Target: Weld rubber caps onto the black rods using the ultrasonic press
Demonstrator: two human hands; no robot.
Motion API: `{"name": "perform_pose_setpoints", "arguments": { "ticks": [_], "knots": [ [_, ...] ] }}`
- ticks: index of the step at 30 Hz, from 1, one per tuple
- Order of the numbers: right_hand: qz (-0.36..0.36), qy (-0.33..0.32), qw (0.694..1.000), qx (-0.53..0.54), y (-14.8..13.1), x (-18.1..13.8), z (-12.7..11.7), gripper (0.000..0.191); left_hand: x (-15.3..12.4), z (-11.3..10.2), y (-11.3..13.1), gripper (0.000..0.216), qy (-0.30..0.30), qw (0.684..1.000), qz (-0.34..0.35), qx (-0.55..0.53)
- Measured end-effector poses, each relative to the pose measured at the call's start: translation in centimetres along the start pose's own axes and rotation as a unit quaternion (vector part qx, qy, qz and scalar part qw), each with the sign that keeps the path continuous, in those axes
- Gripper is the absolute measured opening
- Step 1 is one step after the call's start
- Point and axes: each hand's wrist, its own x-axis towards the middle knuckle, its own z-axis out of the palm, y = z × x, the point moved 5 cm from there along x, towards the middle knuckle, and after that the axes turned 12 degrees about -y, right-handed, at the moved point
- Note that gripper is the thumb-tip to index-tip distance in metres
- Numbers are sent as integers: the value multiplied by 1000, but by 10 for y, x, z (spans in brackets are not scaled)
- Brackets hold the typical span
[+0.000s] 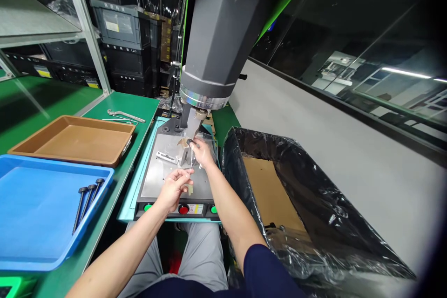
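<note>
The person's right hand (202, 152), at centre, grips a small dark piece (189, 142) between thumb and fingertips, beside the metal fixture (183, 156). The left hand (173, 188), just below, pinches a thin pale strand (191, 160) between the two hands; whether strand and piece are joined, I cannot tell. Lower left: three black rods (90, 200) with round heads in a blue tray (35, 214) on the green worktop (146, 107).
</note>
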Motion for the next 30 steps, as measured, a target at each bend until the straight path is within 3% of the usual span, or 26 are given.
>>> {"name": "perform_pose_setpoints", "arguments": {
  "ticks": [11,17,21,30],
  "knots": [
    [84,-14,980,177,18,5,12,44,0,-4,1,35,27,1000,-12,-6],
    [110,59,946,300,34,-27,1,67,-2,-4,-5,33,22,1000,-13,6],
    [111,89,935,324,46,-45,-5,72,-3,-7,-13,34,33,999,-22,10],
    [133,47,950,279,56,-43,4,76,-8,-18,-16,37,69,997,4,23]
  ]
}}
